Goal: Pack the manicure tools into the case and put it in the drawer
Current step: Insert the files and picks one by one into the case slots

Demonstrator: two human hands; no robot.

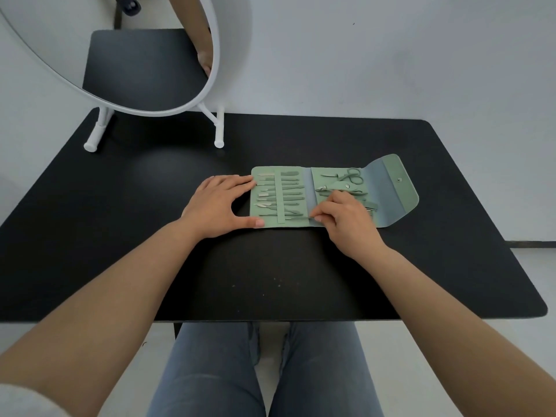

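- A black table [270, 281] with rounded corners carries everything;
- an unfolded green manicure case [391, 188] lies flat right of centre;
- a white-framed round mirror [156, 111] stands on two feet at the far left corner.

Matt green case [391, 191], perhaps faux leather; shiny metal tools [279, 194]; matt black table [270, 275]

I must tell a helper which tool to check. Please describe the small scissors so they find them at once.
On the black table lies an open green case. The scissors sit in its right panel at the far edge, beyond the right hand. Only they have two ring handles.
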